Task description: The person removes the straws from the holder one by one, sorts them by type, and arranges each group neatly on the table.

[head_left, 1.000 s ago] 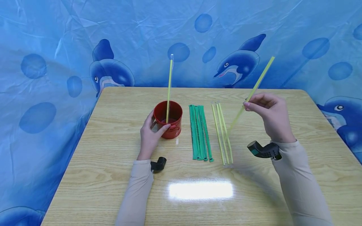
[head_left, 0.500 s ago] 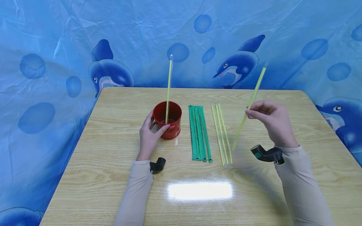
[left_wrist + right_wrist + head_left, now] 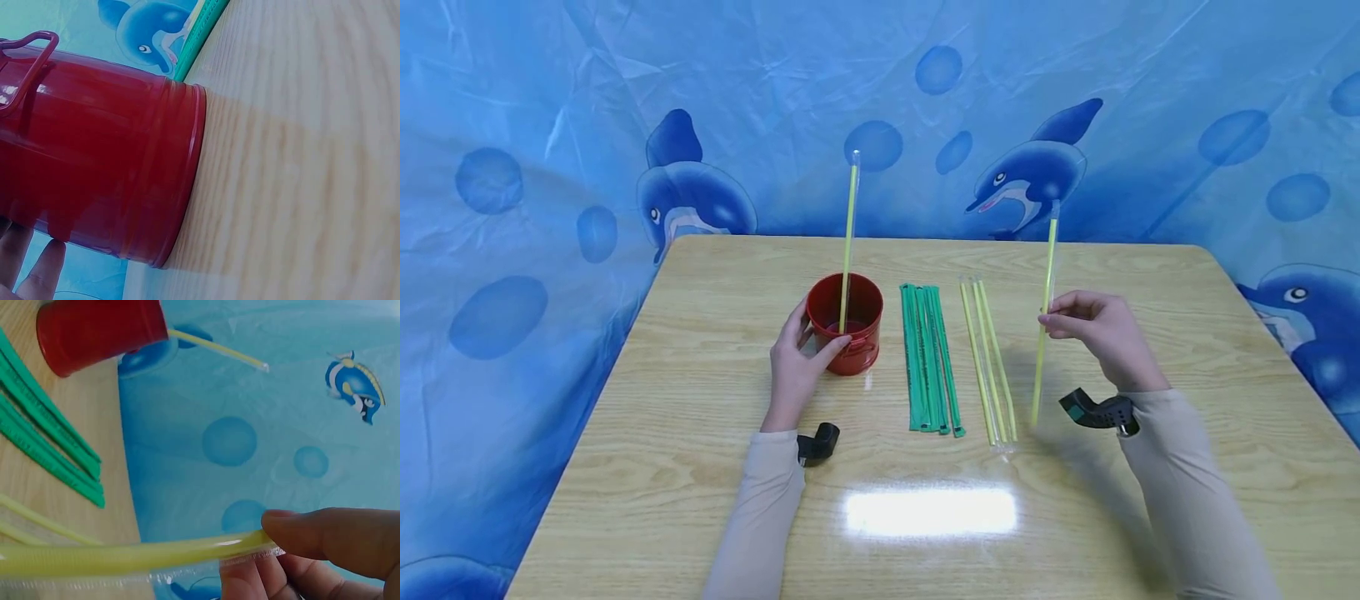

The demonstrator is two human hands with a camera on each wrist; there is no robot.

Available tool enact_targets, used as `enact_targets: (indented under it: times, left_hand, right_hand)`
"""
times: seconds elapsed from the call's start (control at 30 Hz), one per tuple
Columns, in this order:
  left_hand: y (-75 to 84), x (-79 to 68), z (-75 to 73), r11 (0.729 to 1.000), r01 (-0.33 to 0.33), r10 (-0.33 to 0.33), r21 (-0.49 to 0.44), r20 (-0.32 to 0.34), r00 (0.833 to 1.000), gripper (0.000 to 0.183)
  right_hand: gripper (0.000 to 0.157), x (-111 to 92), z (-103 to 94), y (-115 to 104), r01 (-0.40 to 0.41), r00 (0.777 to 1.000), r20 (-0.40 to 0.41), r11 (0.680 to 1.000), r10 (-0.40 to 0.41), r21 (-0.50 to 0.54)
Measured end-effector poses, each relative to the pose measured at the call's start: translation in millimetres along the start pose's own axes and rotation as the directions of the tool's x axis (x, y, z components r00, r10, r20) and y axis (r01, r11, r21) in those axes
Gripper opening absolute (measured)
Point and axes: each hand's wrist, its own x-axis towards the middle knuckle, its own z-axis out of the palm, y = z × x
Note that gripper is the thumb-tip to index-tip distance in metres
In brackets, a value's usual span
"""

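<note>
My left hand (image 3: 796, 362) holds the side of a small red metal bucket (image 3: 859, 358), its thumb across the near rim. In the left wrist view the bucket's base (image 3: 181, 169) meets the wooden tabletop. One yellow straw (image 3: 849, 225) in a clear sleeve stands inside, leaning slightly right. Between thumb and fingers, my right hand (image 3: 1101, 337) pinches another clear-wrapped yellow straw (image 3: 1044, 346). That straw is almost upright, right of the loose yellow straws (image 3: 987, 367) lying on the table. The right wrist view shows the thumb (image 3: 312, 531) pressing along the wrapped straw.
Several flat green-wrapped sticks (image 3: 931, 367) lie side by side between the bucket and the loose yellow straws. Behind the wooden table (image 3: 685, 500) hangs a blue dolphin-print sheet (image 3: 775, 75). Light glares off the tabletop near the front.
My right hand has come down and slightly toward me, and its straw has swung from a slant to nearly upright. My left hand stays on the bucket.
</note>
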Motion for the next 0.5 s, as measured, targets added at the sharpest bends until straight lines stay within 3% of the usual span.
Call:
enact_targets:
  times: [0.23, 0.5]
  left_hand:
    - [1.4, -0.2, 0.7, 1.0, -0.009, 0.009, -0.012, 0.0, 1.0, 0.073]
    - [2.9, 0.7, 0.0, 1.0, 0.007, -0.006, -0.025, 0.014, 1.0, 0.077]
  right_hand:
    - [0.029, 6.4, -2.4, 16.8, -0.096, 0.994, 0.048, 0.995, 0.095, 0.001]
    - [0.032, 15.9, -0.5, 31.3, -0.14, 0.987, 0.085, 0.99, 0.14, 0.0]
